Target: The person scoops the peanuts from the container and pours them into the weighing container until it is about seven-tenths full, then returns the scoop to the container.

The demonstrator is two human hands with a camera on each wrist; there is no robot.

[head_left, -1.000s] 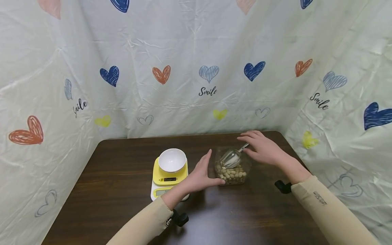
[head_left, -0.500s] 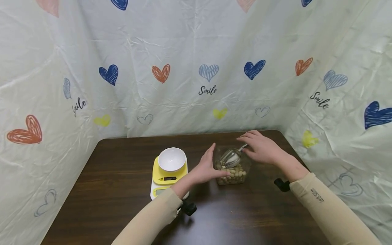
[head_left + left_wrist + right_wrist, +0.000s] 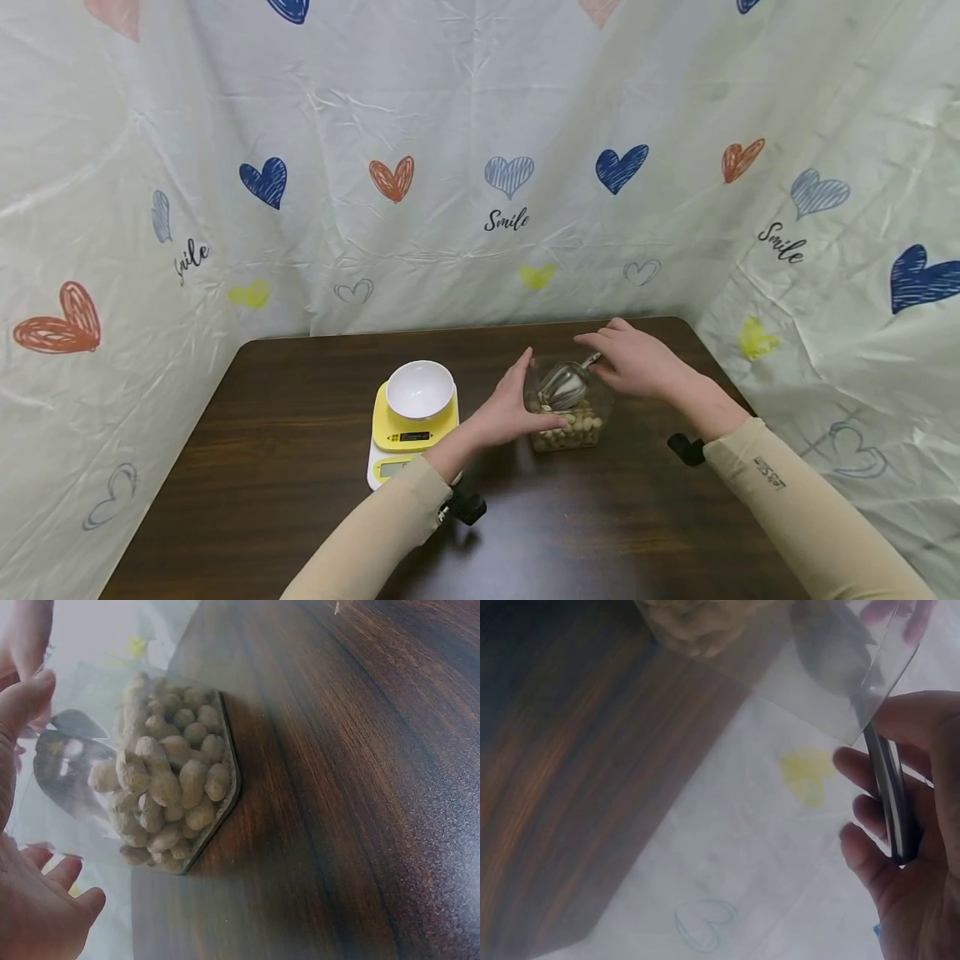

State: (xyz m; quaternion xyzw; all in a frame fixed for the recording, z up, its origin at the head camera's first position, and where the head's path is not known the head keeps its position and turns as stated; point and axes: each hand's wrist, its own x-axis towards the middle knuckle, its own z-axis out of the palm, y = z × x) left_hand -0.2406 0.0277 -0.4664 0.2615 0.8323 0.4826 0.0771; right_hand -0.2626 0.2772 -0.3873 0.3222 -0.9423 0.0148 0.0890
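Note:
A clear plastic container (image 3: 606, 407) with peanuts (image 3: 176, 772) in its lower part stands at the right of the table. My left hand (image 3: 504, 413) holds it from the left, the thumb across the front and the fingers along the left and far side. A metal scoop (image 3: 564, 385) leans in the container, its bowl on the peanuts and its handle out past the rim to the right. With its fingers curled round that handle, my right hand (image 3: 636, 363) grips the scoop. Much of the grip is hidden in the head view, but the right wrist view shows the handle (image 3: 889, 799) in the fingers.
Left of the container, a yellow and white kitchen scale (image 3: 442, 423) carries a white bowl (image 3: 421, 388). My left forearm covers part of the scale's display. The dark wooden table (image 3: 300, 433) ends at a white curtain (image 3: 450, 108) printed with hearts.
My left hand has moved right onto the container, its thumb now across the front. My right hand's fingers have closed round the scoop handle. The scoop stays in the container.

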